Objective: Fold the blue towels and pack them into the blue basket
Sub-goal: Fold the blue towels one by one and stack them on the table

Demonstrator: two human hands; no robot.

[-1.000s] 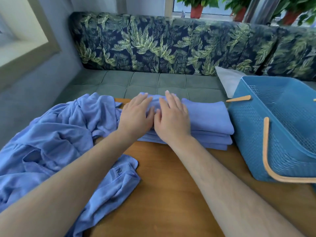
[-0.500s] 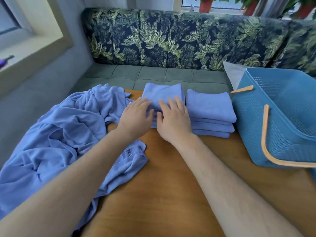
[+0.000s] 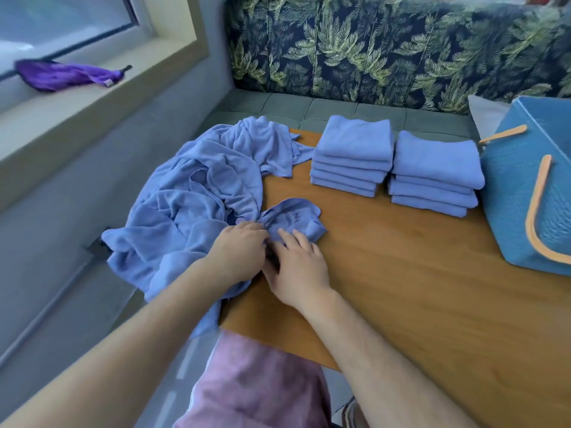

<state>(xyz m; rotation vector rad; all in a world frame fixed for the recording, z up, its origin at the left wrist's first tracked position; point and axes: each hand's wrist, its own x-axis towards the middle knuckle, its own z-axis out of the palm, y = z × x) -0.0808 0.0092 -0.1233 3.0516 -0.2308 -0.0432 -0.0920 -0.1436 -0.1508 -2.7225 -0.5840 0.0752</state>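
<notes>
Two hands working a loose blue towel at the desk's left edge

A wooden desk (image 3: 401, 288) seen from above, from the wearer's own view. At the desk's left edge lies a heap of unfolded blue towels (image 3: 197, 186), part of it spilling over the side. One crumpled towel (image 3: 293, 217) reaches out of the heap onto the desk's near-left part. The left hand (image 3: 238, 254) has its fingers curled into this towel's cloth and grips it. The right hand (image 3: 298, 264) is just beside it, touching it, fingers stretched fairly straight and resting on the same towel, clamped on nothing that can be seen.

Along the desk's far edge stand two stacks of folded blue towels, the left stack (image 3: 352, 156) and the right stack (image 3: 432, 171), side by side and nearly touching. At the desk's right end sits the blue basket (image 3: 509, 196), with pale orange handles, just beside the right stack. Its inside is out of view.

Beyond the desk's far edge runs a sofa (image 3: 370, 50) with a leaf-print back. Off the desk's left side, a purple cloth (image 3: 61, 75) lies on a window sill
</notes>
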